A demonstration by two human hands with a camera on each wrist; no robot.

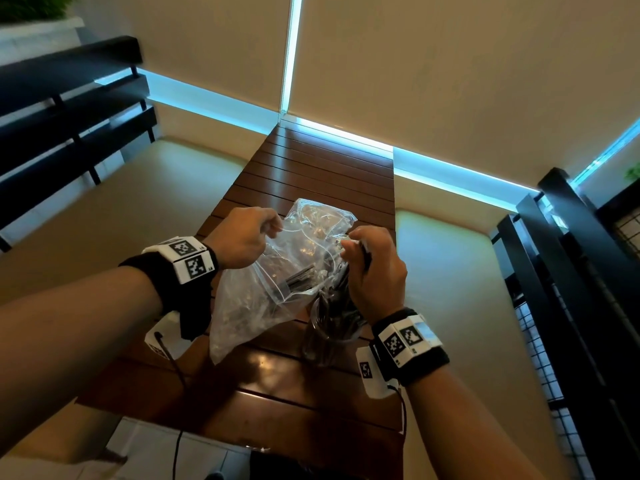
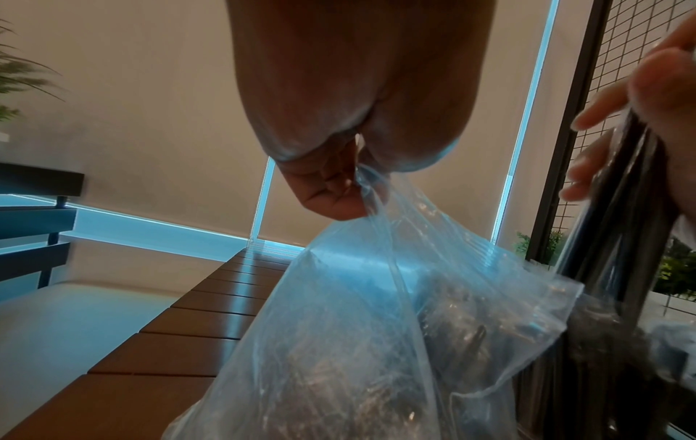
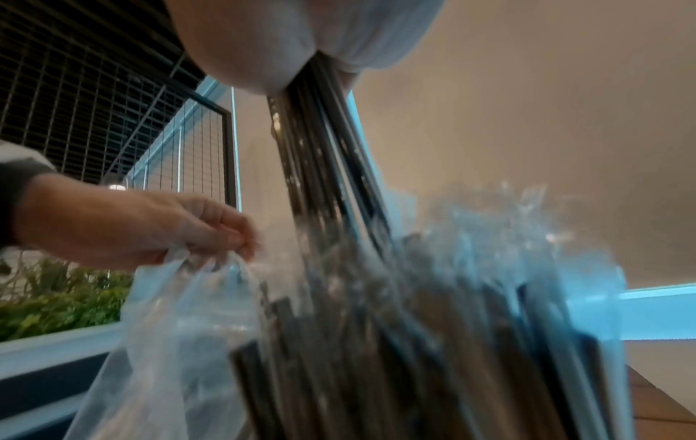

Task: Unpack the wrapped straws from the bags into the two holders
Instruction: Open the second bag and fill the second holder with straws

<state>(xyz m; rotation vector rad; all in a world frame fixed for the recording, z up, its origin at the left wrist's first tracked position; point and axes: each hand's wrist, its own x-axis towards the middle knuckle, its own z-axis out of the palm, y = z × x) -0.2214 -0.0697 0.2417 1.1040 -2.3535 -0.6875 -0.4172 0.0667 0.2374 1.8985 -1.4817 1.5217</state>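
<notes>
A clear plastic zip bag (image 1: 263,289) hangs above the wooden table (image 1: 277,386), and my left hand (image 1: 249,237) pinches its top edge. In the left wrist view the bag (image 2: 376,342) droops from my fingers (image 2: 331,190). My right hand (image 1: 374,268) grips a bundle of dark wrapped straws (image 1: 341,296). Seen from the right wrist, the straws (image 3: 324,154) run from my fist down into a clear holder (image 3: 433,342) full of straws. That glass holder (image 1: 327,337) stands on the table below my right hand. More dark straws (image 1: 299,280) remain inside the bag.
Cushioned benches (image 1: 446,271) flank the narrow slatted table on both sides. A black mesh partition (image 1: 568,306) stands to the right and a black slatted bench back (image 1: 69,116) to the left. Cables (image 1: 176,368) hang from both wrist cameras.
</notes>
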